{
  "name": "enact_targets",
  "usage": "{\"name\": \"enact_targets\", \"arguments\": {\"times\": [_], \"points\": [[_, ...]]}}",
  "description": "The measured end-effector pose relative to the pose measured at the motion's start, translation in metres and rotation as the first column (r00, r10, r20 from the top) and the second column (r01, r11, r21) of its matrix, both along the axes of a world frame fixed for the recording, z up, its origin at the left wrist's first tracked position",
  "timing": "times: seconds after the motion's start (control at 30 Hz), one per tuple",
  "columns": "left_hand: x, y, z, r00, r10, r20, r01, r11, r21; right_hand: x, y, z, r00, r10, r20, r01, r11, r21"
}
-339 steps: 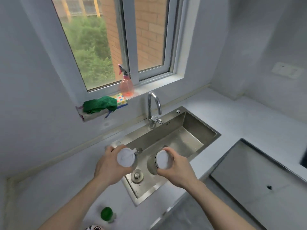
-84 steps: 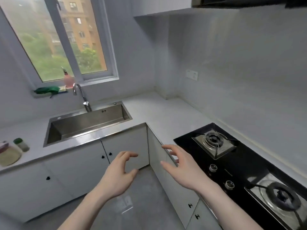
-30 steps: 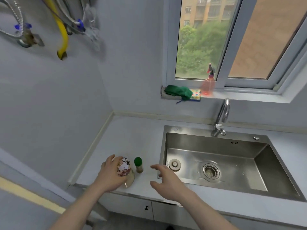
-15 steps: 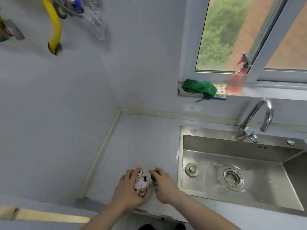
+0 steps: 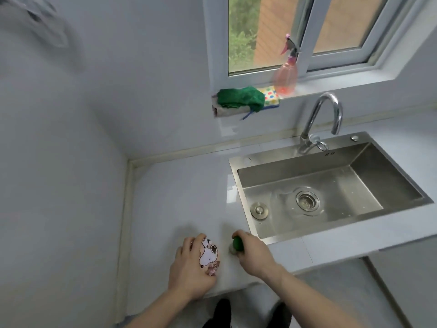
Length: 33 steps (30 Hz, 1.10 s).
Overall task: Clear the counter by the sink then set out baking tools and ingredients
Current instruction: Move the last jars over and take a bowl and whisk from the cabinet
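On the white counter (image 5: pixel 179 200) left of the sink, my left hand (image 5: pixel 189 266) grips a small round item printed with a cartoon dog (image 5: pixel 209 255). Just to its right, my right hand (image 5: pixel 254 254) curls around a small bottle with a green cap (image 5: pixel 237 243), which stands near the counter's front edge. Most of the bottle's body is hidden by my fingers.
The steel sink (image 5: pixel 316 192) holds a loose drain plug (image 5: pixel 259 210); the faucet (image 5: pixel 319 121) stands behind it. A green cloth (image 5: pixel 238 98), a spotted sponge (image 5: pixel 270 97) and a pink spray bottle (image 5: pixel 286 74) sit on the window sill. A wall borders the counter's left side.
My right hand has closed around the green-capped bottle it was reaching for a second ago. My left hand still holds the cartoon-printed item. The camera has tilted down and shifted.
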<state>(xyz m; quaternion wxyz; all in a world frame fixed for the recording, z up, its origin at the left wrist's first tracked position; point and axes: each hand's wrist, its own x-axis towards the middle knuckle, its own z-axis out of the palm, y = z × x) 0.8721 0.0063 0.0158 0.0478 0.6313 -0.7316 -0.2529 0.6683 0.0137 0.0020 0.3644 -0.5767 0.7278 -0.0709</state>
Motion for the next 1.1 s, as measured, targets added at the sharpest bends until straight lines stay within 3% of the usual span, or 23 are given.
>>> {"name": "enact_targets", "arguments": {"times": [0.23, 0.3, 0.43, 0.6, 0.87, 1.1], "points": [[-0.029, 0.003, 0.025, 0.972, -0.231, -0.034, 0.231, 0.973, 0.006, -0.042, 0.067, 0.037, 0.938, -0.321, 0.127, 0.336, 0.934, -0.12], [-0.065, 0.019, 0.042, 0.929, -0.366, -0.053, 0.364, 0.931, -0.032, -0.068, 0.107, 0.055, 0.889, -0.43, 0.155, 0.453, 0.874, -0.175], [-0.122, 0.042, 0.067, 0.872, -0.472, -0.129, 0.465, 0.882, -0.081, -0.106, 0.164, 0.087, 0.815, -0.552, 0.178, 0.58, 0.775, -0.251], [-0.229, 0.131, 0.107, 0.711, -0.669, -0.217, 0.642, 0.743, -0.189, -0.172, 0.309, 0.124, 0.662, -0.726, 0.186, 0.737, 0.585, -0.338], [-0.35, 0.298, 0.142, 0.49, -0.799, -0.348, 0.787, 0.578, -0.219, -0.237, 0.519, 0.149, 0.456, -0.87, 0.188, 0.845, 0.357, -0.398], [-0.431, 0.434, 0.164, 0.25, -0.914, -0.319, 0.914, 0.331, -0.233, -0.253, 0.675, 0.17, 0.201, -0.949, 0.244, 0.911, 0.09, -0.402]]}}
